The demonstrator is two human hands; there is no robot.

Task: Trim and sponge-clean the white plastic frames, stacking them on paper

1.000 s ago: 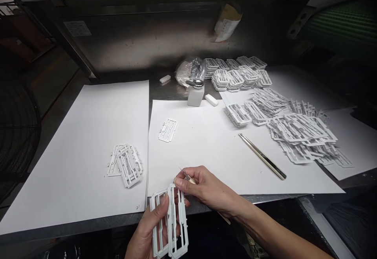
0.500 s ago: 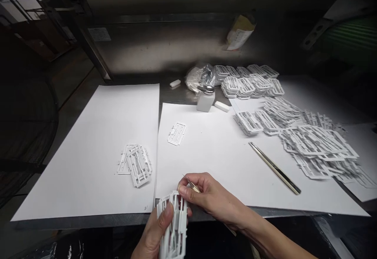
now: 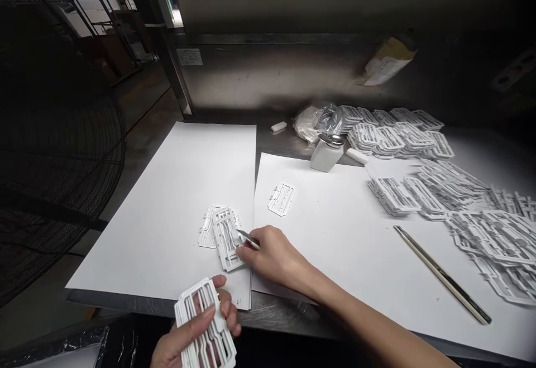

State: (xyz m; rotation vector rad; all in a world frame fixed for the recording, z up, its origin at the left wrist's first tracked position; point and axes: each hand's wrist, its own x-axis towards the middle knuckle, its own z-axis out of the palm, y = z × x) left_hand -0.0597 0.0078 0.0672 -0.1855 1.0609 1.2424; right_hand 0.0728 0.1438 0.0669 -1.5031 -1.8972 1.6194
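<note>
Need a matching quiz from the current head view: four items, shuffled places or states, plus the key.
Items:
1. left hand
2. right hand
3. bottle
4. long cutter-shaped tool

Places or states:
A. in front of the plastic bag
B. lying on white paper
C. holding white slotted frames
D. holding a slim pointed tool

Pairs: 1-C, 2-D, 3-A, 4-B

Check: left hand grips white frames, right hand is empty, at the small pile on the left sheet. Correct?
The right hand isn't empty: it holds a slim pointed tool, as the head view shows. The rest stands: left hand grips white frames; right hand is at the small pile on the left sheet.
</note>
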